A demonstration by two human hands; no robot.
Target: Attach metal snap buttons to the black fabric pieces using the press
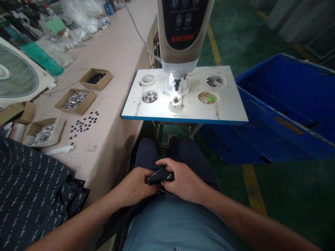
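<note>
Over my lap, my left hand (142, 183) and my right hand (180, 177) both grip a black printed cloth (160, 175), folded between them. The thumbs and fingers of each hand are closed on its ends. The rest of this cloth hangs down by my lap, partly hidden by my left arm. Ahead of my hands stands a snap-fastening machine (178, 83) with a lit head above a small die. Its white table (193, 111) has round cups holding small metal parts. To the left lies a stack of similar black printed cloth (31, 191).
On the long left table (110, 115) stand small cardboard boxes (75, 101) of metal and black fasteners, with loose black snaps (83, 125) beside them. A fan (21, 73) is further left. A large blue bin (282, 115) stands on the right.
</note>
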